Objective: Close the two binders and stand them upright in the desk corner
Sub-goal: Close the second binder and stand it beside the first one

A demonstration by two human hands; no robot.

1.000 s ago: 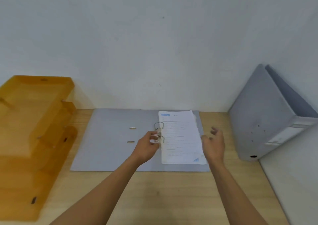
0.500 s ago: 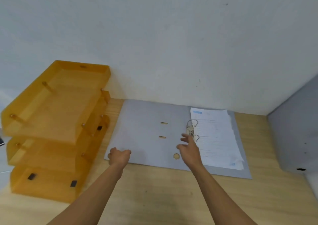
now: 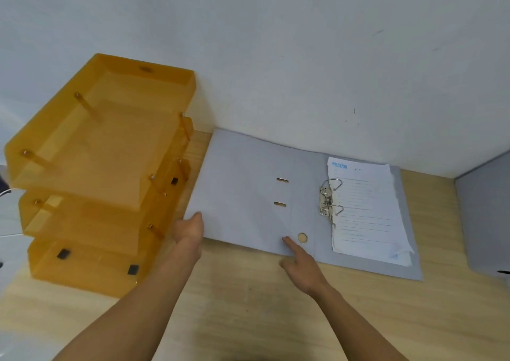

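A grey lever-arch binder (image 3: 240,195) lies open and flat on the wooden desk against the wall. Its metal rings (image 3: 329,199) hold a stack of white papers (image 3: 367,214) on the right half. My left hand (image 3: 189,229) is at the near left corner of the open cover, thumb on top of the edge. My right hand (image 3: 299,261) rests at the binder's near edge, a fingertip on the cover beside the round spine hole. A second grey binder (image 3: 483,217) stands closed at the right edge, partly cut off.
An orange three-tier letter tray (image 3: 102,172) stands left of the binder, close to its left edge. The white wall (image 3: 303,70) runs right behind the binder. Bare desk wood (image 3: 248,305) lies in front, under my forearms.
The view has swung left. My left hand went from the rings to the cover's near left corner. My right hand moved from the papers' right side to the near edge by the spine.
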